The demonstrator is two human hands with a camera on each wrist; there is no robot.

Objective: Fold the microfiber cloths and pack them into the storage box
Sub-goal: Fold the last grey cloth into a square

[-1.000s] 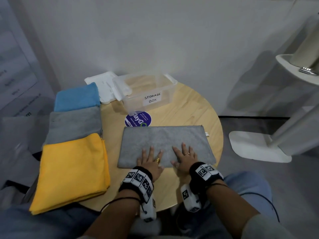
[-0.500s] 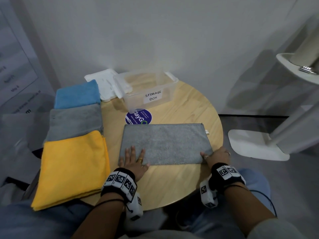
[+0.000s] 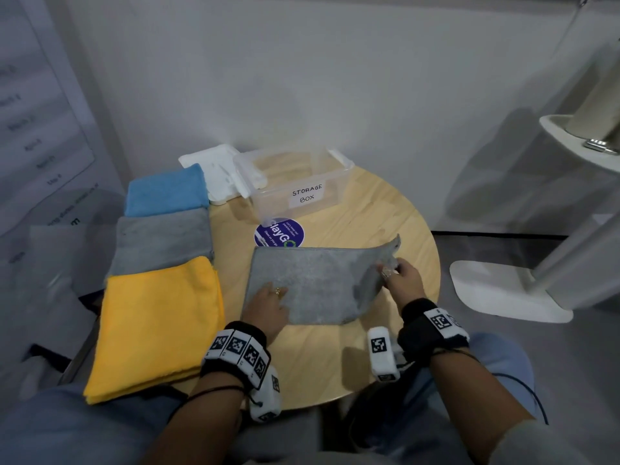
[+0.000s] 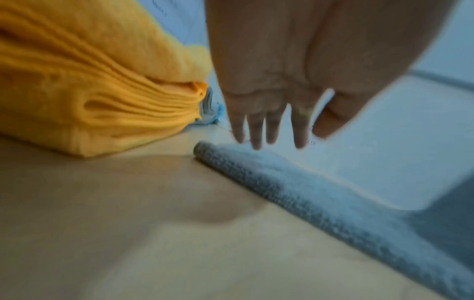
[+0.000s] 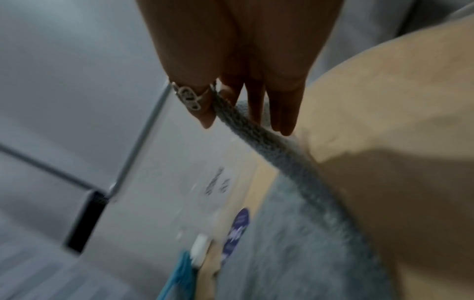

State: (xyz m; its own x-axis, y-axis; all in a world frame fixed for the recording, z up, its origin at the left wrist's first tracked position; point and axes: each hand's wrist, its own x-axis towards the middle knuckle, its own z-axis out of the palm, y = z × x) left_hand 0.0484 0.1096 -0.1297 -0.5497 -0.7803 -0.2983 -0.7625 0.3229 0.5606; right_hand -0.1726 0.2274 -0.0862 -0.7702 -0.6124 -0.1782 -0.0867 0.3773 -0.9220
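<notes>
Head view: a folded grey cloth [image 3: 312, 286] lies on the round wooden bench [image 3: 385, 209], long axis running left to right, in front of the clear storage box [image 3: 295, 186]. The left hand [image 3: 266, 308] rests flat on the cloth's near-left part, fingers straight and slightly spread. The right hand [image 3: 401, 280] pinches the cloth's right end and holds it raised off the bench, so the far-right corner points upward. A stack of yellow cloths [image 3: 157, 327], a second grey cloth [image 3: 161, 239] and a blue cloth [image 3: 167, 191] lie along the bench's left edge, well apart from the box. A white lid [image 3: 214, 169] lies beside the box on its left.

Left wrist view: the fingers [image 4: 256, 130] are straight and spread, tips touching the cloth near its folded edge; the yellow stack lies near.

Right wrist view: thumb and fingers [image 5: 282, 109] pinch the cloth's edge, which curves down to the bench.
</notes>
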